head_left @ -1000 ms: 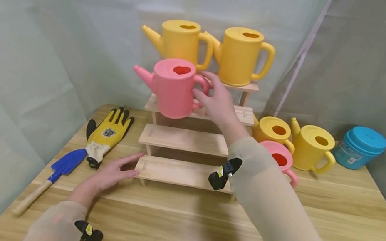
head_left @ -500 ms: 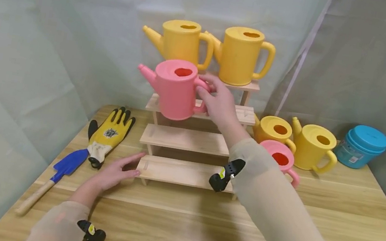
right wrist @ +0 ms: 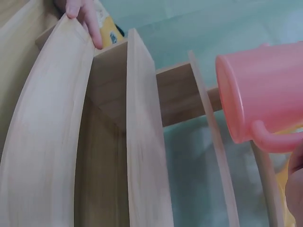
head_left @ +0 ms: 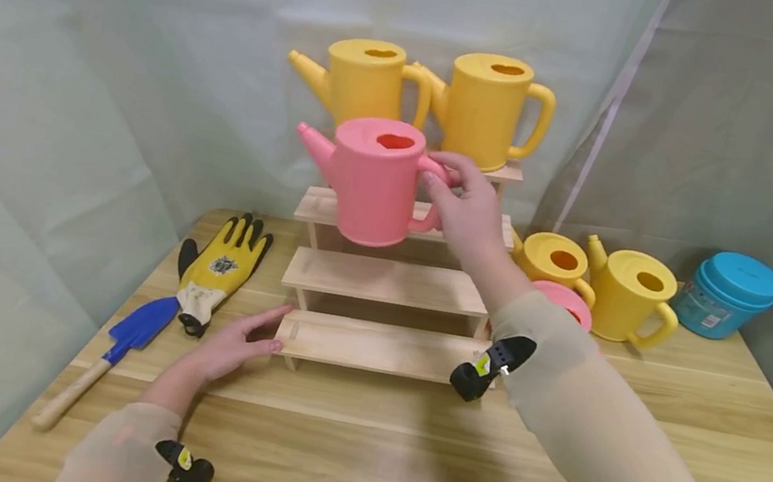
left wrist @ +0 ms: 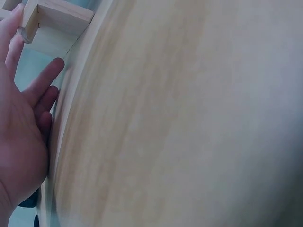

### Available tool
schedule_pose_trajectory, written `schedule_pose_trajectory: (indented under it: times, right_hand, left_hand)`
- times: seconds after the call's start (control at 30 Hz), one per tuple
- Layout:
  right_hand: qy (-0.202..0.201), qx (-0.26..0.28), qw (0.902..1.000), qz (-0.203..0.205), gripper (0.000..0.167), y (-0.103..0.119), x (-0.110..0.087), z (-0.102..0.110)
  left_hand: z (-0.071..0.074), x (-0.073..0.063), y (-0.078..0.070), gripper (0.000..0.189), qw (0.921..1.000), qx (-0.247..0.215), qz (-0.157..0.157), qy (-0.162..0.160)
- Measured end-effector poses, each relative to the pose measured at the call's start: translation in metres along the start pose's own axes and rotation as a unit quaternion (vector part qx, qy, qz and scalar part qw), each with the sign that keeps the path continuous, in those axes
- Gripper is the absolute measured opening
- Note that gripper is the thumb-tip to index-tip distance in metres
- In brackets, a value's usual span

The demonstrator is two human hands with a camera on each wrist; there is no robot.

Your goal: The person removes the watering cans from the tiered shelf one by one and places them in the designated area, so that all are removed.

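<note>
A pink watering can [head_left: 374,184] is held upright by its handle in my right hand [head_left: 472,204], in front of the third tier of a stepped wooden shelf [head_left: 387,282]. In the right wrist view, a gap shows between the can's base [right wrist: 229,101] and the boards. My left hand [head_left: 235,348] touches the left end of the lowest tier, thumb at its front edge and fingers extended; the left wrist view shows its fingertips at the wood [left wrist: 64,19]. Two yellow watering cans, the left [head_left: 366,84] and the right [head_left: 486,113], stand on the top tier, spouts to the left.
Right of the shelf stand two more yellow watering cans [head_left: 628,296] and a pink one [head_left: 563,300] partly hidden by my right sleeve. A blue lidded tub [head_left: 727,295] is at the far right. A yellow glove [head_left: 219,265] and a blue trowel [head_left: 142,320] lie left.
My right hand has carried the pink watering can to the right, with its forearm now covering more of the other pink can. My left hand stays at the shelf's end.
</note>
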State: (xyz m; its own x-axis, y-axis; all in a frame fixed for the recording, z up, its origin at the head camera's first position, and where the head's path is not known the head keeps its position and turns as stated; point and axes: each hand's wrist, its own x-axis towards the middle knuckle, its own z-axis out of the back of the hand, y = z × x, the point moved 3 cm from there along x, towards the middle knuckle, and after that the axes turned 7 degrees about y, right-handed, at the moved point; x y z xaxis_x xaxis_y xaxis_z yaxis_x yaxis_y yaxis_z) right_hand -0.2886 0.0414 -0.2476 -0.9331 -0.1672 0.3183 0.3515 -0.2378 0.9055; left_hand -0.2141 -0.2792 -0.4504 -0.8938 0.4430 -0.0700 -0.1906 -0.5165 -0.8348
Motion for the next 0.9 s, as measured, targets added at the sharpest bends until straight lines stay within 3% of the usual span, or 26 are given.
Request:
schedule_pose_trajectory:
  times: [0.17, 0.4, 0.9]
  right_hand:
    - [0.007, 0.003, 0.9999, 0.009, 0.029, 0.001, -0.01, 0.018]
    - [0.021, -0.016, 0.9993, -0.028, 0.032, -0.005, -0.031, 0.036]
    - [0.009, -0.058, 0.9983, -0.001, 0.034, -0.01, -0.062, 0.072]
  left_hand:
    - [0.002, 0.0, -0.001, 0.061, 1.0, 0.004, -0.002, -0.002]
    - [0.0, -0.004, -0.006, 0.061, 0.9999, 0.008, 0.008, -0.006]
    - [0.0, -0.004, -0.001, 0.061, 0.9997, 0.022, 0.004, -0.006]
